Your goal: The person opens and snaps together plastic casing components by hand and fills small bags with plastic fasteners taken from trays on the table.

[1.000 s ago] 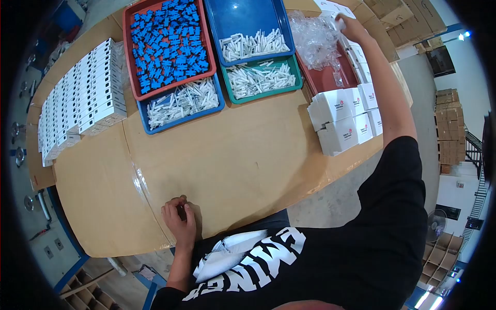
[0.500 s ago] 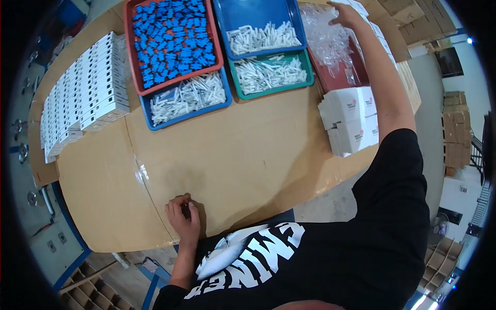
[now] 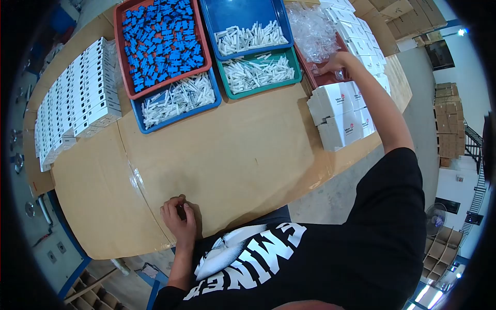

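My right hand reaches into a red tray at the upper right, at the near edge of a heap of clear plastic bags. Its fingers stretch leftward, partly blurred, and whether they touch a bag I cannot tell. Just below that hand stand stacked white boxes with a small printed logo. My left hand rests near the table's front edge, fingers loosely curled and the thumb apart. Nothing shows in it.
A red tray of blue plastic pieces overlaps a blue tray of white sticks. Beside them, another blue tray overlaps a green tray, both with white pieces. Rows of white boxes line the cardboard-covered table's left side.
My right hand has come back from the far right end of the bags to the near part of the red tray. The left hand stays put. The view has shifted slightly.
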The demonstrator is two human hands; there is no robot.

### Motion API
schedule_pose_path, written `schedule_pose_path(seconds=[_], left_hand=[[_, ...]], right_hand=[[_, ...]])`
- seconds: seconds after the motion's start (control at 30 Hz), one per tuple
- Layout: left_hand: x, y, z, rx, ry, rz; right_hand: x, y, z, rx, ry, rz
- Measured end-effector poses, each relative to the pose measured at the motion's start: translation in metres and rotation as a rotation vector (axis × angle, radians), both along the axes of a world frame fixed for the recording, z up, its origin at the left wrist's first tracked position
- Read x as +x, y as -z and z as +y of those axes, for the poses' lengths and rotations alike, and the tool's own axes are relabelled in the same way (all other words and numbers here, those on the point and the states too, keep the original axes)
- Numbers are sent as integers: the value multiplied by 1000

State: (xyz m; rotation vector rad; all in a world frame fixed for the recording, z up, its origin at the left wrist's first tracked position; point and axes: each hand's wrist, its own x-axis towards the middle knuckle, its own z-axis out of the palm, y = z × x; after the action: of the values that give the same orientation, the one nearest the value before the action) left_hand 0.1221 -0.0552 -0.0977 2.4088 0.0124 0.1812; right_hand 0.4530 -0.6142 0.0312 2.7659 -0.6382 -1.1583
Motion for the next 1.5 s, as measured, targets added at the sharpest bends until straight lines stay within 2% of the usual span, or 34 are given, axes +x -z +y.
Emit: schedule_pose_path(seconds=[0.07, 0.2, 0.27, 0.37, 0.5, 0.53, 0.6, 0.63, 0.7, 0.83, 0.93, 1.07, 1.13, 1.3, 1.37, 1.4, 1.5], left_hand=[[0, -1, 1, 28, 2, 28], [1, -2, 0, 16, 13, 7], [1, -1, 0, 13, 14, -1], [1, -1, 0, 19, 16, 14], [1, 0, 0, 20, 19, -9], [1, -1, -1, 15, 13, -1], [2, -1, -1, 14, 5, 6], [2, 0, -1, 27, 7, 0], [1, 0, 0, 36, 13, -6], [0, 1, 0, 9, 2, 4], [1, 0, -1, 4, -1, 6], [1, 2, 1, 19, 3, 6], [1, 0, 0, 25, 4, 2], [1, 0, 0, 52, -14, 21], [1, 1, 0, 30, -1, 19], [2, 2, 0, 59, 1, 10], [3, -2, -1, 56, -5, 22]], right_hand=[[-2, 25, -9, 22, -46, 23], [22, 88, -94, 40, -51, -62], [31, 111, -138, -96, -219, -317], [27, 71, -131, -142, -87, -274], [33, 70, -133, -44, -29, -465], [39, 87, -147, -42, -30, -466], [58, 140, -196, -153, -379, -564], [59, 136, -187, -150, -377, -565], [57, 111, -163, -48, -111, -447], [51, 70, -151, 49, -32, -396], [56, 56, -167, 111, -34, -597], [89, 26, -191, 41, 14, -640], [104, 5, -183, 140, 65, -778], [151, 10, -152, 3, -2, -1034], [172, 24, -155, -227, -335, -1111], [178, 27, -153, -233, -343, -1016], [187, 46, -147, -214, -340, -1024]])
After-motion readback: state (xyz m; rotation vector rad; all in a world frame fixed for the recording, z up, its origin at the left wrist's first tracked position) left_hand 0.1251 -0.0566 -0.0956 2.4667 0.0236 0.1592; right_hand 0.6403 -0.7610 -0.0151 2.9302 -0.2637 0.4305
